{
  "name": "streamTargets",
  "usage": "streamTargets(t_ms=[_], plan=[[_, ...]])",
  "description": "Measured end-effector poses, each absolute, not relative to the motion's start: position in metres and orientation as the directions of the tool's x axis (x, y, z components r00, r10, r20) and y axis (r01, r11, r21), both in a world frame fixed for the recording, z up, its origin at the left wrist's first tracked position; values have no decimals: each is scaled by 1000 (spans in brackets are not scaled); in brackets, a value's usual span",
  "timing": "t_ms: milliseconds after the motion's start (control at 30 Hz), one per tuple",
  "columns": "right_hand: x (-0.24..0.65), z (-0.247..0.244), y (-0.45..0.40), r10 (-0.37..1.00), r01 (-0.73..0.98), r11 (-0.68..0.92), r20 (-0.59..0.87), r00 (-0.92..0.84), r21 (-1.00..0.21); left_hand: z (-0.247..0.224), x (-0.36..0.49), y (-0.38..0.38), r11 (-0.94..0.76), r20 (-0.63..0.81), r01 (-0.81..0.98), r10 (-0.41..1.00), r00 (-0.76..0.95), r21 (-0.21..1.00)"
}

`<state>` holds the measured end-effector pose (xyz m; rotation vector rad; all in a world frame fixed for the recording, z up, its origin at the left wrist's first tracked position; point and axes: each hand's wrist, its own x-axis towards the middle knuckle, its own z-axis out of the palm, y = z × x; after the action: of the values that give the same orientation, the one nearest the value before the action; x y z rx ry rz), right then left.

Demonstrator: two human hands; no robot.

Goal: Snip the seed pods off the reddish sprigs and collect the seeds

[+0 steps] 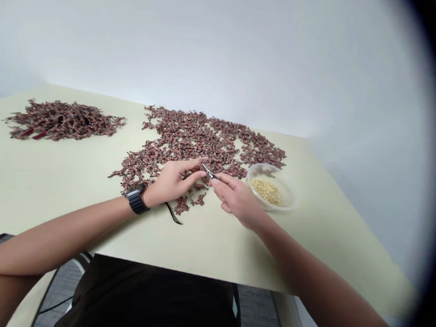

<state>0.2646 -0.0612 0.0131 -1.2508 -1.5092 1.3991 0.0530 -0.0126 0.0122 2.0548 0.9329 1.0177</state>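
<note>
My left hand (175,178) pinches a small brown piece (203,165) between thumb and fingers, mostly hidden by the fingertips. My right hand (236,197) is closed around a slim tool (210,173) with a pointed silver tip and a dark handle. The tip meets the piece at my left fingertips; whether it grips or only touches it, I cannot tell. Beneath and beyond both hands spreads a wide scatter of small brown, glossy figurines (190,136), perhaps horse-shaped. By my left wrist lies a dark curved tool (173,214), partly hidden.
A round clear plastic tub (293,201) right of my right hand holds small gold-coloured bits (266,192). Farther left is a heaped pile of similar brown figurines (67,119), with dark red items at its front. The pale table (211,253) backs onto a white wall.
</note>
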Motion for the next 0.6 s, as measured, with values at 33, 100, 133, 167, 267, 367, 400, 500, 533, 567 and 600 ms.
streamTargets(t_ms=[33,100,133,167,267,367,400,500,533,567,600], plan=[[264,14,-62,940,103,-142,-167,-297,-984,12,52,-12,-552,391,330,807,443,766],[263,17,-63,896,-30,-288,-258,-361,-957,9,51,-10,-601,428,358,780,456,715],[264,18,-63,872,-81,-348,-291,-393,-934,6,50,-9,-634,456,366,758,466,681],[264,20,-62,848,-120,-403,-321,-422,-907,4,49,-6,-668,481,377,733,481,642],[268,23,-59,770,-186,-550,-407,-491,-814,-4,45,2,-759,543,424,650,531,494],[270,22,-58,747,-185,-581,-430,-506,-792,-8,44,7,-797,575,464,601,555,386],[270,21,-58,765,-174,-556,-418,-490,-813,-8,44,8,-787,575,471,615,539,400],[268,16,-60,845,-87,-414,-347,-408,-906,-6,45,7,-702,523,432,711,470,566],[267,13,-60,876,-39,-350,-312,-368,-936,-5,46,6,-670,499,397,737,456,627],[267,11,-59,910,22,-271,-263,-321,-962,-4,46,5,-642,475,356,754,455,678],[267,8,-59,943,96,-176,-195,-268,-980,-3,47,5,-618,455,317,764,458,719]])
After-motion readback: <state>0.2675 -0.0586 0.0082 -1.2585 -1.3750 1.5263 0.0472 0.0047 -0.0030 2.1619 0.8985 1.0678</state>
